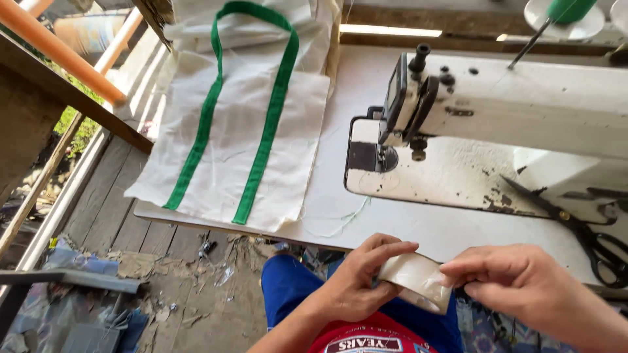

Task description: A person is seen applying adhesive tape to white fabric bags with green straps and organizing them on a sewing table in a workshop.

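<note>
Pinching a small folded piece of off-white cloth between them, the left hand and the right hand each have their grip clamped on it just at the near edge of the desk, above the lap. Black scissors lie right of the white sewing machine. Farther left, a white cloth bag with green straps lies flat.

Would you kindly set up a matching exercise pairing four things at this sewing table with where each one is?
Things:
1. cream strip
2. scissors
3. white cloth with green straps
4. green thread spool

Places:
A. far right corner, behind the sewing machine
B. between left hand and right hand
C. left end of the table
D. right of the machine's base

Pairs: 1-B, 2-D, 3-C, 4-A
</note>
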